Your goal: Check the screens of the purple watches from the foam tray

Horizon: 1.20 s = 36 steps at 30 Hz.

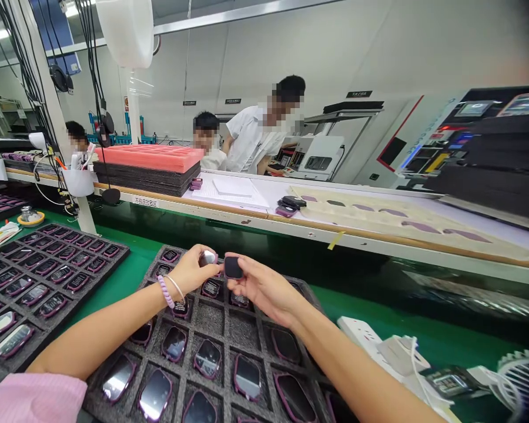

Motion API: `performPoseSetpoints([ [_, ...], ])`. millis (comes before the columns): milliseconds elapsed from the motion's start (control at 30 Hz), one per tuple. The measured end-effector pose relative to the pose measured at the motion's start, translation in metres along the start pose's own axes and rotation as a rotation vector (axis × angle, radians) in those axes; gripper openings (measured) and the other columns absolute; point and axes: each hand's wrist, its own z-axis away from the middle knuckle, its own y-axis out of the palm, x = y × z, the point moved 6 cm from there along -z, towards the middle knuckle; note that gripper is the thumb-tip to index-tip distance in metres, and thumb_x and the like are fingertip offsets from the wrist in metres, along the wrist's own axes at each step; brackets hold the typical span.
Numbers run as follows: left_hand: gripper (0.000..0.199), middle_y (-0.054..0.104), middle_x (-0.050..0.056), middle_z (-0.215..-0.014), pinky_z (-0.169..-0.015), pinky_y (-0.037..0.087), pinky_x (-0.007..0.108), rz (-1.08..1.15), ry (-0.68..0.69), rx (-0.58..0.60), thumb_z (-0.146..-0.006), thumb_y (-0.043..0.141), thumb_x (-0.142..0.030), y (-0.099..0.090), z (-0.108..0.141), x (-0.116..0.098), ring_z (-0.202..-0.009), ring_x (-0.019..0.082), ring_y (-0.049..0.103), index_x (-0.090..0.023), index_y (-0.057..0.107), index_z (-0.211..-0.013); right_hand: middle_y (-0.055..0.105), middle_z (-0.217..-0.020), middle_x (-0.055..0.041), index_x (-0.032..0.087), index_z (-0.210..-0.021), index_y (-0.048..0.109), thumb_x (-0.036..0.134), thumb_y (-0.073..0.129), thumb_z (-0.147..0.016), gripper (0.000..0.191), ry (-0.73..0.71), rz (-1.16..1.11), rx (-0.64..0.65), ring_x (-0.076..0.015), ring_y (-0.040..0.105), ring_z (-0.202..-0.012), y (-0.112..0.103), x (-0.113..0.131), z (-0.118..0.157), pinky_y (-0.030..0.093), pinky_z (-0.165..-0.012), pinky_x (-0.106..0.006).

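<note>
Over the far part of a dark foam tray (189,329), my left hand (194,270) is closed on a small shiny watch case (208,257), partly hidden by the fingers. Beside it, my right hand (264,285) pinches a dark, rounded-square watch case (234,267) between thumb and fingers. The two pieces are close but apart. Below my hands, the tray's square compartments hold several purple-rimmed watch cases (207,358), some with shiny faces and some with printed text. Two compartments (209,318) just under my hands have nothing in them.
Another foam tray (110,270) of watch cases lies at left. A power strip (361,332) with plugs sits at right. On the shelf ahead are a pink foam tray (150,155) on black ones, dark watch pieces (291,203) and a beige sheet (379,217). Co-workers (255,129) are behind it.
</note>
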Motion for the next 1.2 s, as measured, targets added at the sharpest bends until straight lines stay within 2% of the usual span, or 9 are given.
performPoseSetpoints([
  [33,0.025,0.054,-0.003,-0.076,-0.061,0.039,0.021,-0.059,0.050,-0.045,-0.074,0.067,-0.016,-0.002,-0.001,-0.002,-0.066,0.009,0.049,-0.015,0.055,-0.095,0.068,-0.097,-0.0075,0.017,-0.115,0.061,0.045,0.088,-0.074,0.057,-0.010,-0.050,0.011,-0.0191,0.066,-0.075,0.001,-0.001,-0.001,0.054,-0.067,-0.029],
  [100,0.025,0.058,0.000,-0.085,-0.073,0.043,0.024,-0.132,0.103,-0.083,-0.074,0.065,-0.010,-0.002,0.000,0.000,-0.078,0.012,0.054,-0.015,0.057,-0.097,0.068,-0.102,-0.0070,0.019,-0.122,0.060,0.042,0.089,-0.076,0.059,-0.008,-0.087,0.035,-0.0217,0.068,-0.089,0.003,-0.009,0.001,0.055,-0.085,-0.034],
  [200,0.029,0.060,0.002,-0.093,-0.080,0.044,0.027,-0.155,0.095,-0.058,-0.075,0.064,-0.012,0.000,0.004,0.012,-0.085,0.015,0.055,-0.015,0.055,-0.102,0.066,-0.111,-0.0066,0.021,-0.126,0.059,0.045,0.088,-0.080,0.060,0.017,-0.079,0.069,-0.0223,0.069,-0.094,0.000,-0.025,0.008,0.053,-0.093,-0.036],
  [333,0.029,0.059,0.001,-0.090,-0.079,0.044,0.028,-0.171,0.105,-0.049,-0.076,0.064,-0.016,-0.001,0.011,0.018,-0.083,0.016,0.055,-0.017,0.054,-0.104,0.064,-0.110,-0.0061,0.023,-0.129,0.056,0.044,0.087,-0.083,0.059,0.039,-0.058,0.108,-0.0227,0.068,-0.096,-0.002,-0.036,0.017,0.054,-0.091,-0.035],
  [600,0.032,0.059,0.001,-0.089,-0.075,0.045,0.028,-0.139,0.149,-0.031,-0.078,0.062,-0.022,0.002,0.017,0.021,-0.080,0.016,0.055,-0.018,0.053,-0.108,0.064,-0.097,-0.0056,0.023,-0.131,0.056,0.045,0.084,-0.085,0.058,-0.010,-0.056,0.151,-0.0200,0.067,-0.079,0.004,-0.028,0.023,0.054,-0.072,-0.031],
  [833,0.032,0.058,0.000,-0.088,-0.076,0.043,0.027,-0.121,0.135,-0.049,-0.074,0.060,-0.013,0.000,0.018,0.019,-0.080,0.015,0.055,-0.017,0.053,-0.106,0.065,-0.097,-0.0030,0.025,-0.128,0.060,0.040,0.087,-0.083,0.054,-0.017,-0.127,0.158,-0.0168,0.065,-0.082,0.004,-0.028,0.023,0.052,-0.077,-0.028],
  [933,0.034,0.059,0.000,-0.091,-0.076,0.043,0.026,-0.123,0.147,-0.054,-0.073,0.058,-0.010,-0.001,0.020,0.018,-0.080,0.014,0.055,-0.016,0.053,-0.106,0.066,-0.095,-0.0034,0.024,-0.131,0.057,0.042,0.087,-0.083,0.059,-0.007,-0.103,0.157,-0.0176,0.065,-0.083,0.003,-0.029,0.023,0.052,-0.080,-0.030],
  [1067,0.033,0.059,0.001,-0.093,-0.078,0.044,0.026,-0.096,0.160,-0.036,-0.073,0.058,-0.012,-0.001,0.022,0.017,-0.083,0.015,0.057,-0.017,0.053,-0.106,0.067,-0.093,-0.0049,0.023,-0.136,0.052,0.047,0.085,-0.083,0.067,0.007,-0.046,0.144,-0.0210,0.066,-0.087,0.002,-0.030,0.024,0.052,-0.084,-0.035],
  [1200,0.033,0.059,0.001,-0.094,-0.077,0.043,0.027,-0.119,0.178,-0.047,-0.073,0.059,-0.017,-0.002,0.022,0.015,-0.082,0.015,0.055,-0.017,0.055,-0.106,0.066,-0.101,-0.0050,0.025,-0.133,0.053,0.045,0.086,-0.083,0.063,-0.012,-0.055,0.150,-0.0208,0.067,-0.088,0.003,-0.028,0.024,0.053,-0.084,-0.034],
])
